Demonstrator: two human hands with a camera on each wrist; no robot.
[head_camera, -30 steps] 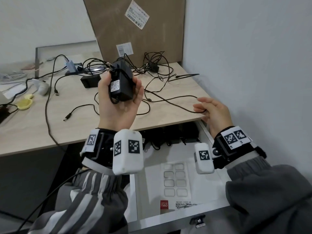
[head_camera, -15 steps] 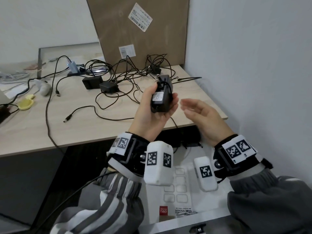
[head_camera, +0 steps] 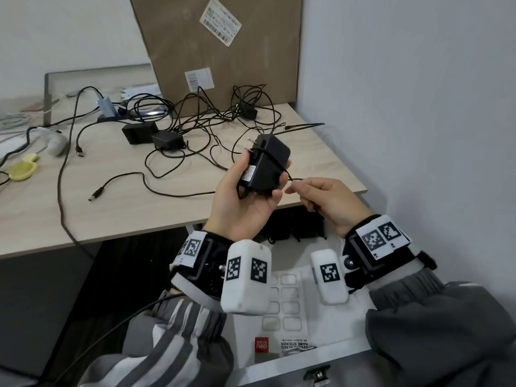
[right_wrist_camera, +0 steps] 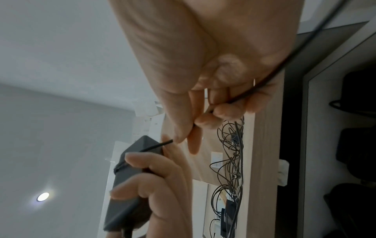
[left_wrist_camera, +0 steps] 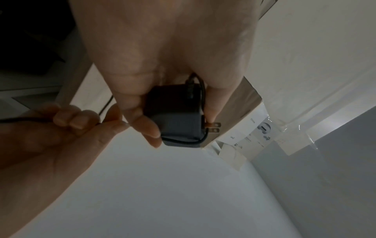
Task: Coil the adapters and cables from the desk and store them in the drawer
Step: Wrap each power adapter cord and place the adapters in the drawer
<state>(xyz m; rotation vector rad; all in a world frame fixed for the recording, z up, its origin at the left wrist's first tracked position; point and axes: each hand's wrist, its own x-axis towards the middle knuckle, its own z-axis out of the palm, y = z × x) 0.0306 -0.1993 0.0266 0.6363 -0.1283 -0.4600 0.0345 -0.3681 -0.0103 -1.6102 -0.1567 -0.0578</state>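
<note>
Left hand [head_camera: 245,202] grips one black boxy plastic adapter [head_camera: 266,167]; right hand [head_camera: 325,203], at three o'clock, pinches its thin black cable [right_wrist_camera: 252,90], whose far end is cut off.

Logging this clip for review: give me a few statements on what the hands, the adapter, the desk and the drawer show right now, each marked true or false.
1. The left hand grips a black adapter. True.
2. The right hand hangs idle and holds nothing. False: it pinches the adapter's cable.
3. The adapter's cable is wound around its body. True.
4. The desk has been cleared of cables. False: a tangle of cables and other adapters lie on it.
5. The drawer below the hands is closed. False: it stands open.
</note>
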